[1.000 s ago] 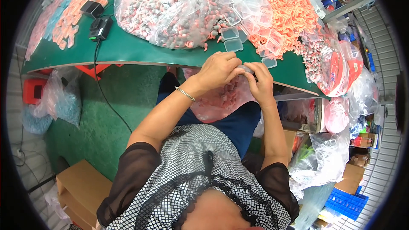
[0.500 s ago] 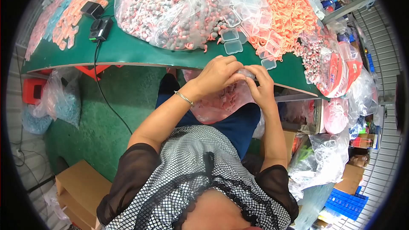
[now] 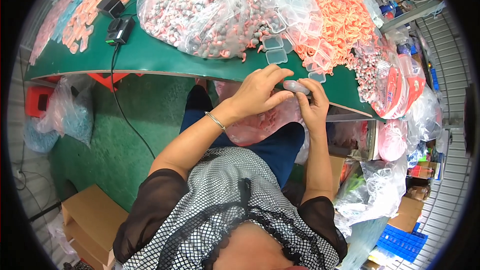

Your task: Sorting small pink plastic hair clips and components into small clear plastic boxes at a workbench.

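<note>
My left hand and my right hand meet at the near edge of the green table. Together they pinch a small clear plastic case with something pale grey-pink inside. A thin bangle is on my left wrist. Just beyond my fingers lie empty clear cases on the table. In my lap, under my hands, rests a clear bag of pink pieces.
Big clear bags of grey and pink small parts and a heap of orange parts cover the table. Two black adapters with a cable lie at the left. Cardboard boxes, plastic bags and a blue crate stand on the floor.
Both hands have stayed at the table edge, working the small case between the fingertips; the left fingers have shifted slightly over it.
</note>
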Demonstrator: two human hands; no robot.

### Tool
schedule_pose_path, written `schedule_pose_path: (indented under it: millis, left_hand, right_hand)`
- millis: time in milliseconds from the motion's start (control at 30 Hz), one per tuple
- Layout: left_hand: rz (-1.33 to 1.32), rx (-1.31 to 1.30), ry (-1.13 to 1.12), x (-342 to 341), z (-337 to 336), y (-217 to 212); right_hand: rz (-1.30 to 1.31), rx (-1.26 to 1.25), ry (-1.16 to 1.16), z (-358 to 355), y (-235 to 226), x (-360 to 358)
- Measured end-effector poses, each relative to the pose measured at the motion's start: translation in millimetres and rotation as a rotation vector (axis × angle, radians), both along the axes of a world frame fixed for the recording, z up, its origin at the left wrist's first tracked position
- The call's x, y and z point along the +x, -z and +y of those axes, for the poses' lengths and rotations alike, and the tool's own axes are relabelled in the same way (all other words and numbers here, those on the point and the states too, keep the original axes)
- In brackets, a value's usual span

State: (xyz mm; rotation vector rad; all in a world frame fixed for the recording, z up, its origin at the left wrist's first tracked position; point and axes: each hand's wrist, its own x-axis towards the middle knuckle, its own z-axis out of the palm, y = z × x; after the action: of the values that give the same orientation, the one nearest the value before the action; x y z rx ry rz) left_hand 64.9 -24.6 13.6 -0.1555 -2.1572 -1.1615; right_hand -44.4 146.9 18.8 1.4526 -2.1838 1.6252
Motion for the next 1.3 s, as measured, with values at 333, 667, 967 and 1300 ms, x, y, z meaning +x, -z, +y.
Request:
schedule_pose_path:
  millis: [333,667,967,1300]
  left_hand:
    - [-0.059,-0.169,0.022,17.5,10.5,16.8]
    - [-0.692,-0.071,0.133,18.1,13.2,118.9]
    - [-0.672,-0.186,-0.054,9.8,24.4,310.8]
    - [-0.779,0.329,-0.053,26.5,-28.2,218.1]
  right_hand:
    - [-0.003,0.120,-0.011,16.0,31.5,23.0]
    - [0.020,0.168,0.220,35.3,27.6,9.8]
    - [0.028,0.123,0.347,32.1,11.9,-18.8]
    - [0.191,0.359,0.588,9.2,5.9,-53.0]
